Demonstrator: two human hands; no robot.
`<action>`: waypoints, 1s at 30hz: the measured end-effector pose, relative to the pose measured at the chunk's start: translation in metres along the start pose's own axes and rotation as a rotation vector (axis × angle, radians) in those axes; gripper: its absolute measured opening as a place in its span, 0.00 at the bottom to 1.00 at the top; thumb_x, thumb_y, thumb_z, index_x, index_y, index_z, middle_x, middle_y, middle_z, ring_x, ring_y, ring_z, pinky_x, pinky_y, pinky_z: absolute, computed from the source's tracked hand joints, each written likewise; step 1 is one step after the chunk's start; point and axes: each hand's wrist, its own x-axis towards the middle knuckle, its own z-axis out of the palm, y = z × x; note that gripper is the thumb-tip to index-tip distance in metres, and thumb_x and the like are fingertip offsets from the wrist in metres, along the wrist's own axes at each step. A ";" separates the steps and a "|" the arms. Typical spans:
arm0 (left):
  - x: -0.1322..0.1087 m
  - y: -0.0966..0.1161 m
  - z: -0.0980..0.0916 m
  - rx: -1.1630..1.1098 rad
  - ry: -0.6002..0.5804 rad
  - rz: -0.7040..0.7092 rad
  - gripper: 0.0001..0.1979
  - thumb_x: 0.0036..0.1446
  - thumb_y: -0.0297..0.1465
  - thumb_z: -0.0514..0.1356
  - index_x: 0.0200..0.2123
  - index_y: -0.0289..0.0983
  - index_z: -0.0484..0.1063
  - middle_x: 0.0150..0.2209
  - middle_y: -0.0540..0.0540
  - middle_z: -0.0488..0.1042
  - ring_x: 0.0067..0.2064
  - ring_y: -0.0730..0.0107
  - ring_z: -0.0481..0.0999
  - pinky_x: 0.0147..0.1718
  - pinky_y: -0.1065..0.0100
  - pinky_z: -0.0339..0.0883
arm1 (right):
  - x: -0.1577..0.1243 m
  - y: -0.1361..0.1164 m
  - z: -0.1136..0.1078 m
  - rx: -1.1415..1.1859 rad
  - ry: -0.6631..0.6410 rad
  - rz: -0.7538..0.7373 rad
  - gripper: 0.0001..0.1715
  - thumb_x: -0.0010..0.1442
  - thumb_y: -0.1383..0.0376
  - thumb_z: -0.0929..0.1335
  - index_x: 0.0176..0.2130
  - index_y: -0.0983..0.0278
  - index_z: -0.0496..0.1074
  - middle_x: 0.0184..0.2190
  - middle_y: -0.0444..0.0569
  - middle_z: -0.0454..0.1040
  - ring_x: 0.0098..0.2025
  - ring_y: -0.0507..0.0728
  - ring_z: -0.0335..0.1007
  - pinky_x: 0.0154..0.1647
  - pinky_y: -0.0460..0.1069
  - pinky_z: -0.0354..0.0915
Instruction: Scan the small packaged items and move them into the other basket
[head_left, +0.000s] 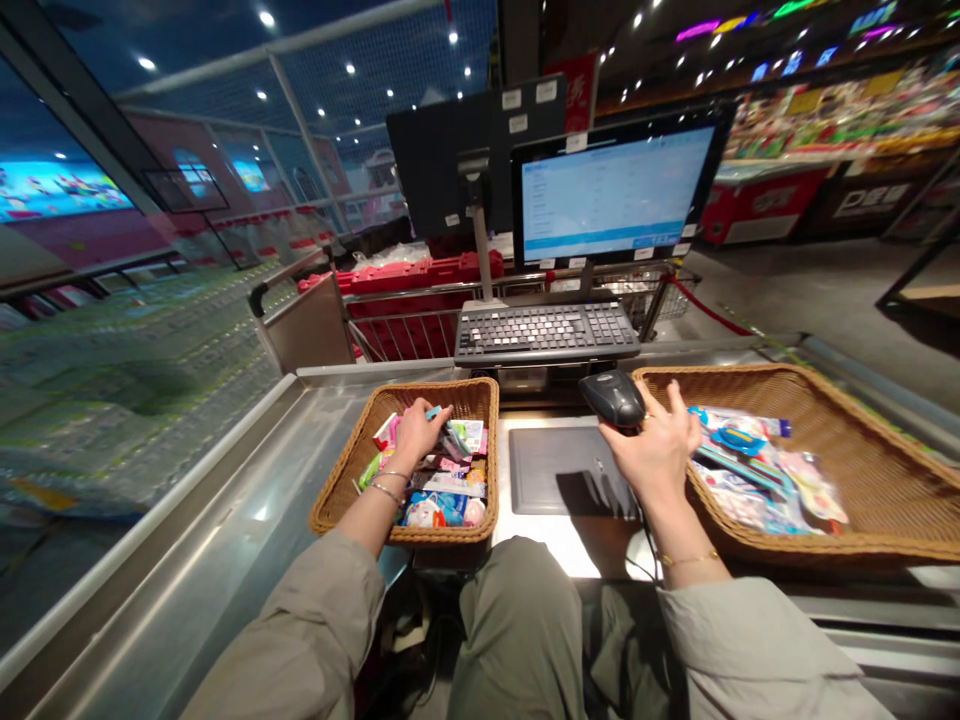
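Note:
My left hand (pixel 415 432) reaches into the left wicker basket (pixel 352 455) and closes on a small packaged item among several colourful packets (pixel 450 490). My right hand (pixel 656 445) grips a black handheld barcode scanner (pixel 613 397) above a dark flat pad (pixel 562 470) on the counter. Just right of that hand, the right wicker basket (pixel 862 420) holds a few blister-packed items (pixel 750 460).
A keyboard (pixel 546 330) and a lit screen (pixel 615 190) stand behind the pad. Red shopping carts (pixel 420 300) sit beyond the steel counter (pixel 225 520). A glass partition runs on the left, and store shelves (pixel 840 110) stand at the far right.

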 end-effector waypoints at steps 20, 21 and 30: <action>-0.010 -0.057 0.010 0.378 -0.190 0.619 0.30 0.55 0.35 0.70 0.61 0.53 0.72 0.74 0.41 0.54 0.75 0.35 0.46 0.64 0.22 0.37 | -0.001 0.000 0.000 0.016 -0.006 0.010 0.36 0.55 0.49 0.67 0.57 0.66 0.74 0.59 0.60 0.75 0.72 0.71 0.50 0.70 0.73 0.41; -0.010 -0.058 0.010 0.372 -0.188 0.630 0.31 0.54 0.33 0.70 0.61 0.53 0.72 0.74 0.42 0.56 0.75 0.35 0.47 0.64 0.22 0.35 | -0.001 0.001 0.000 0.010 -0.009 0.009 0.36 0.55 0.49 0.67 0.57 0.66 0.74 0.59 0.61 0.74 0.72 0.71 0.50 0.70 0.73 0.41; -0.012 -0.059 0.017 0.389 -0.192 0.694 0.33 0.54 0.22 0.62 0.61 0.53 0.72 0.69 0.43 0.66 0.72 0.40 0.56 0.63 0.19 0.31 | -0.002 0.005 0.001 0.023 0.002 -0.011 0.36 0.55 0.50 0.68 0.57 0.65 0.74 0.59 0.59 0.75 0.72 0.73 0.50 0.70 0.75 0.42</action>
